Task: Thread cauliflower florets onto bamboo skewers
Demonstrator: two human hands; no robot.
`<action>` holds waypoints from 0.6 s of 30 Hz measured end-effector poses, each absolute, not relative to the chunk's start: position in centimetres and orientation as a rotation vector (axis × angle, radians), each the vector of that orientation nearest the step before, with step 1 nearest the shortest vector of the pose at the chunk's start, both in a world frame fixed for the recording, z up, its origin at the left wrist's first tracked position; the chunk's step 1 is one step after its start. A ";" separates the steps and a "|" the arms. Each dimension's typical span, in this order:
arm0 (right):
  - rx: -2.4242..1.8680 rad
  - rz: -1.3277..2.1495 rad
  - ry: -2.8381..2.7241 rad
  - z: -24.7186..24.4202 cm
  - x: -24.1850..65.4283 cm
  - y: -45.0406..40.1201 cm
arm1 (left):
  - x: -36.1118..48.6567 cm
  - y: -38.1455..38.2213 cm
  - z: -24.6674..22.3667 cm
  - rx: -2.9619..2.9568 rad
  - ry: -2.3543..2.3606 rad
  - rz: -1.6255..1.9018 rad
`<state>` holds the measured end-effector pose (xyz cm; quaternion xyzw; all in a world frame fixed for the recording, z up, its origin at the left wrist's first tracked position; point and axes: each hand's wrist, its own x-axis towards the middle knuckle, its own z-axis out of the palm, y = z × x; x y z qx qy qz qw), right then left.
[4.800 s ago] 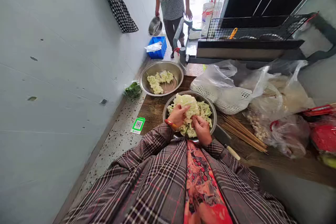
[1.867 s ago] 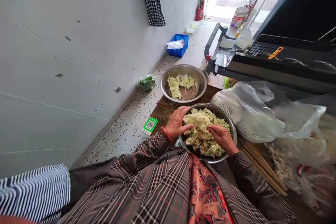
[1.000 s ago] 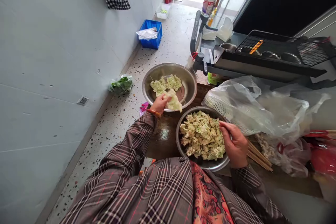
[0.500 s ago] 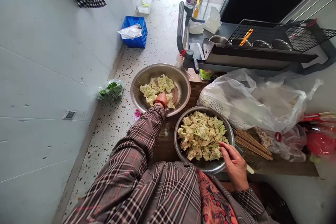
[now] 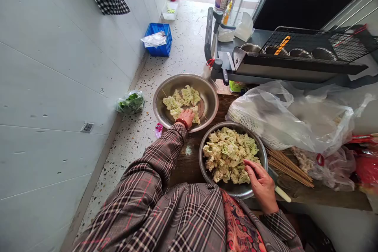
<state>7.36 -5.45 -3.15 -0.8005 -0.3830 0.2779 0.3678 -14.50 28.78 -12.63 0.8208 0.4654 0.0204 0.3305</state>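
Note:
My left hand (image 5: 186, 117) lies palm down at the near side of the left steel bowl (image 5: 161, 108), its fingers stretched over cauliflower pieces (image 5: 190, 95), some with thin sticks. My right hand (image 5: 262, 185) hovers over the right rim of the second steel bowl (image 5: 204, 169), thumb and fingers slightly apart with nothing visible between them. Its fingertips are beside the heap of cauliflower florets (image 5: 228, 151) filling that bowl. A cream-handled knife (image 5: 282, 193) sticks out to the right of this hand, its blade partly hidden.
Wooden sticks (image 5: 291, 167) and plastic bags (image 5: 277, 114) lie right of the bowls. Behind stands a grey cart (image 5: 295, 67) with a wire rack. A blue crate (image 5: 159, 43) and bagged greens (image 5: 131, 102) are on the floor at left.
My left hand has drawn slightly back toward me over the cauliflower, and its fingers are now spread. The whole view has shifted a little, moving the scene right and down.

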 end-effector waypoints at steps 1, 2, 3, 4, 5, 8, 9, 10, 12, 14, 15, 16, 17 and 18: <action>-2.050 0.715 -0.986 -3.1 7.4 -5.4 | -14.5 28.6 -12.7 2.098 1.229 0.112; -2.045 0.718 -0.986 -3.1 7.4 -5.5 | -14.5 28.6 -12.6 2.037 1.238 0.188; -2.042 0.723 -0.982 -3.0 7.4 -5.5 | -14.5 28.6 -12.3 1.968 1.243 0.270; -2.042 0.730 -0.975 -3.0 7.4 -5.6 | -14.6 28.8 -12.1 1.894 1.247 0.357; -2.045 0.737 -0.966 -3.0 7.5 -5.8 | -14.8 28.9 -11.7 1.839 1.255 0.419; -2.053 0.754 -0.936 -3.3 7.8 -6.5 | -15.9 29.2 -10.7 1.696 1.325 0.569; -2.051 0.757 -0.920 -3.5 7.9 -6.8 | -16.6 29.1 -10.4 1.632 1.368 0.619; -2.047 0.764 -0.899 -3.8 8.1 -7.2 | -17.3 28.7 -10.2 1.562 1.411 0.664; -2.040 0.795 -0.850 -4.7 8.5 -8.0 | -18.8 27.4 -9.6 1.419 1.482 0.729; -2.034 0.836 -0.798 -6.0 8.8 -8.7 | -19.9 25.4 -9.0 1.304 1.503 0.764; -2.031 0.851 -0.767 -6.7 9.0 -9.0 | -20.2 24.3 -8.6 1.262 1.494 0.774; -2.024 0.861 -0.728 -7.4 9.1 -9.3 | -20.3 23.1 -8.3 1.231 1.470 0.776; -2.018 0.868 -0.682 -8.2 9.3 -9.7 | -20.1 21.9 -8.0 1.204 1.438 0.771; -2.014 0.866 -0.630 -8.9 9.6 -10.0 | -19.8 20.7 -7.7 1.181 1.402 0.759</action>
